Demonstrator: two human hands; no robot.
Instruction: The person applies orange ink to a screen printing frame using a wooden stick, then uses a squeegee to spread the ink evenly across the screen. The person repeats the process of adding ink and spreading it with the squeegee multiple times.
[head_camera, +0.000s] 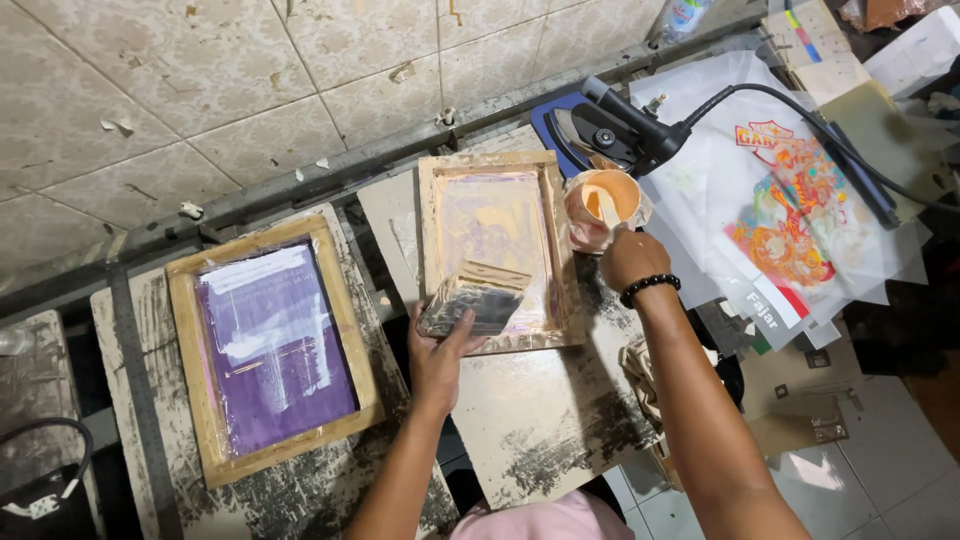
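Observation:
My left hand (437, 352) grips a squeegee (473, 297) with a wooden handle and a dirty blade, resting it on the lower part of a wooden screen-printing frame (430, 215). The mesh of that frame looks pale pink. My right hand (632, 260), with a black bead bracelet at the wrist, holds a flat stick (603, 207) that dips into a cup of peach-coloured ink (600, 205). The cup stands just beyond the frame's right edge.
A second wooden frame with purple mesh (275, 345) lies on the stained board to the left. A black iron (610, 130) and its cord sit behind the cup. Printed transfer sheets (790, 215) are spread at right. A tiled wall (250, 90) rises behind.

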